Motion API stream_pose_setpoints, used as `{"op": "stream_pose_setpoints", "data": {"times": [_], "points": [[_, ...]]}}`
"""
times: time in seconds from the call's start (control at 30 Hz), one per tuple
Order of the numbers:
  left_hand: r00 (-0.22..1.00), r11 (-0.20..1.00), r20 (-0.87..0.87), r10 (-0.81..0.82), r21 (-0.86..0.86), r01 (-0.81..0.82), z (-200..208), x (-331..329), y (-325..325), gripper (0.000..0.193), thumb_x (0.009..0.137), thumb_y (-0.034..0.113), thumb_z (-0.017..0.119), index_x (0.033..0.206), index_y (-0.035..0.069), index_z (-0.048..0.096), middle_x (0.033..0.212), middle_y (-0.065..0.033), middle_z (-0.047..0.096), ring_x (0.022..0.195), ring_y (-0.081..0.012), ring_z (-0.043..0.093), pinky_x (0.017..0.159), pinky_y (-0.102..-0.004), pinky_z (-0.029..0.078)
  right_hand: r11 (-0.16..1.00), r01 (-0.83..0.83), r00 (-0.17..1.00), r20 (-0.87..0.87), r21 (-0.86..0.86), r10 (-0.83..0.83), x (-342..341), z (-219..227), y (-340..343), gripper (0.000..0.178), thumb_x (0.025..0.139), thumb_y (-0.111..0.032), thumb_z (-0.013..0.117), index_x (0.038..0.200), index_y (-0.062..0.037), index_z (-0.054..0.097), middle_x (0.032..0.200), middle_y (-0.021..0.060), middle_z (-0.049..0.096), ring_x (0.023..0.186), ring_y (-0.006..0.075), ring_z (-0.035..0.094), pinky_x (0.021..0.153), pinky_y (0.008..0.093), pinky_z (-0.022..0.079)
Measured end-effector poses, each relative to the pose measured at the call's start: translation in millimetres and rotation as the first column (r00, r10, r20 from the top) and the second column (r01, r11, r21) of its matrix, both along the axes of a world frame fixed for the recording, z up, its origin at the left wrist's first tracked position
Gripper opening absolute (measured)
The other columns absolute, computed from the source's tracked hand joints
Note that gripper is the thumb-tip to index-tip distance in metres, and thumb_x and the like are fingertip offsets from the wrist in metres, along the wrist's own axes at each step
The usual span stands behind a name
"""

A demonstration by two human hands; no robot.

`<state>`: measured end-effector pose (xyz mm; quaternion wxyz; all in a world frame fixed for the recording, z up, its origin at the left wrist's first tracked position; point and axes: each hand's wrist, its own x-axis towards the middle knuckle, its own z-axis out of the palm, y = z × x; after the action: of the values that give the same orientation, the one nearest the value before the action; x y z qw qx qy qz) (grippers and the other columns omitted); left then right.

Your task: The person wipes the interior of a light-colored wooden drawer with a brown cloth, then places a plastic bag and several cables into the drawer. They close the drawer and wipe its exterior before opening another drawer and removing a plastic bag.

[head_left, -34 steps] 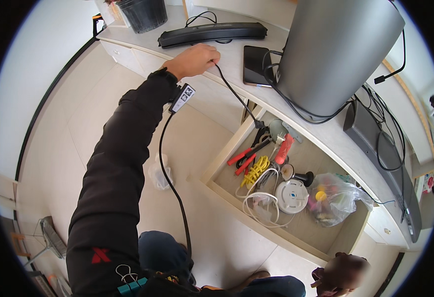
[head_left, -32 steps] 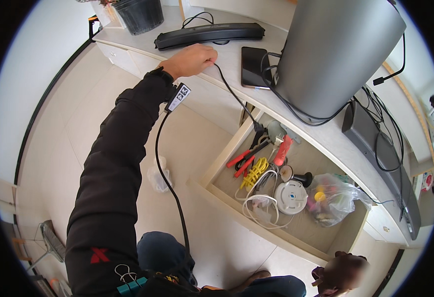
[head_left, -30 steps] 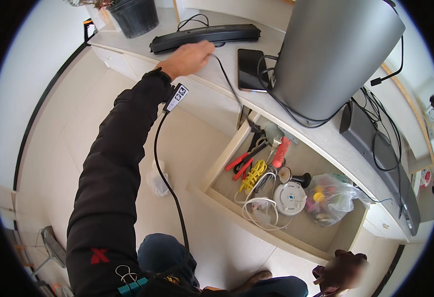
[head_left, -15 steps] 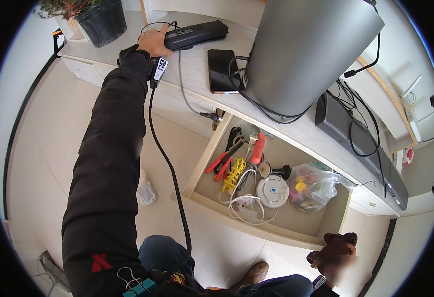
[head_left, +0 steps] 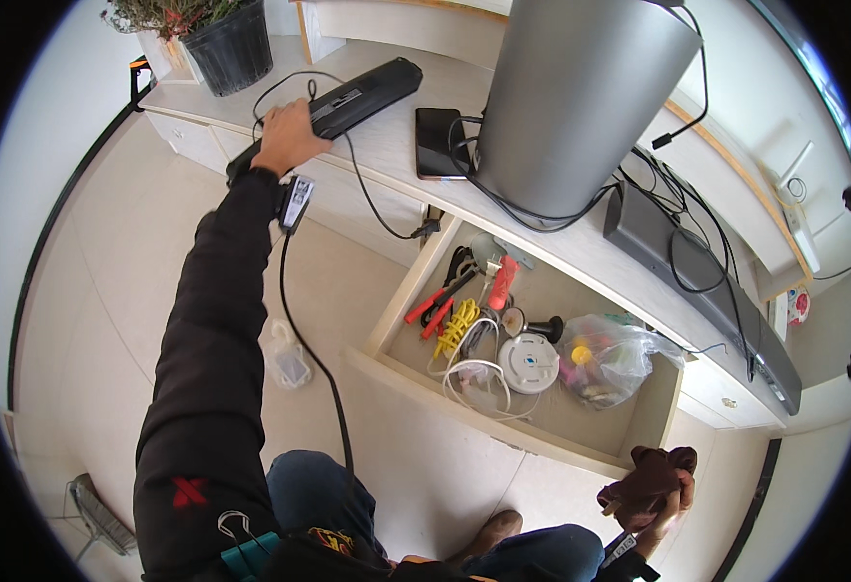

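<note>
Stretched out to the far left, my left hand is closed over a long black bar-shaped device with a cord. The bar lies slantwise along the edge of the light countertop, and part of it is under my hand. Its cord loops behind it and hangs down to a black plug by the drawer's corner. Down at the lower right, my right hand grips a bunched brown cloth, just outside the drawer's front right corner. The fingers are partly hidden by the cloth.
A pulled-out drawer holds red-handled tools, yellow cord, a round white device and a plastic bag. On the counter stand a grey cylinder, a black phone, a soundbar and a potted plant.
My left hand has shifted slightly down and left, and the black bar has turned to a steeper slant. My right hand with the brown cloth has moved up a little; the view has shifted.
</note>
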<state>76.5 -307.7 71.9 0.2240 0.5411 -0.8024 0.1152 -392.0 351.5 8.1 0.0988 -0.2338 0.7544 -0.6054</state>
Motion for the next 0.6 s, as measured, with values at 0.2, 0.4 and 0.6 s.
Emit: {"op": "stream_pose_setpoints", "data": {"times": [0.2, 0.4, 0.6], "points": [[0.989, 0.951, -0.119, -0.092, -0.305, 0.051, 25.7, 45.9, 95.9, 0.063, 0.060, 0.023, 0.085, 0.111, -0.002, 0.057, 0.093, -0.0226, 0.064, 0.091, -0.0427, 0.062, 0.080, -0.0490, 0.048, 0.999, -0.050, 0.990, -0.133, 0.015, 0.052, 0.0, -4.6, 3.8, 0.028, 0.089, -0.024, 0.058, 0.104, -0.0012, 0.062, 0.107, 0.0099, 0.062, 0.108, 0.0223, 0.056, 0.097, 0.0345, 0.041], [0.978, 0.900, 0.106, -0.179, -0.385, 0.206, 106.3, 49.0, 208.3, 0.070, 0.071, 0.024, 0.085, 0.126, -0.004, 0.052, 0.106, -0.0224, 0.064, 0.095, -0.0373, 0.063, 0.084, -0.0403, 0.050, 0.999, -0.037, 0.996, -0.087, 0.013, 0.038, 0.6, -3.6, 1.3, 0.025, 0.084, -0.010, 0.055, 0.105, 0.0013, 0.064, 0.104, 0.0074, 0.065, 0.101, 0.0188, 0.059, 0.096, 0.0303, 0.043], [0.950, 0.886, 0.128, -0.283, -0.344, 0.311, 162.6, -27.4, 276.6, 0.073, 0.070, 0.028, 0.086, 0.128, 0.002, 0.051, 0.108, -0.0186, 0.062, 0.100, -0.0358, 0.057, 0.090, -0.0427, 0.045, 0.980, -0.097, 0.993, 0.045, -0.174, 0.106, 0.9, -13.3, 2.3, 0.029, 0.080, -0.002, 0.053, 0.108, 0.0031, 0.062, 0.104, 0.0091, 0.065, 0.097, 0.0178, 0.060, 0.092, 0.0296, 0.046]]}}
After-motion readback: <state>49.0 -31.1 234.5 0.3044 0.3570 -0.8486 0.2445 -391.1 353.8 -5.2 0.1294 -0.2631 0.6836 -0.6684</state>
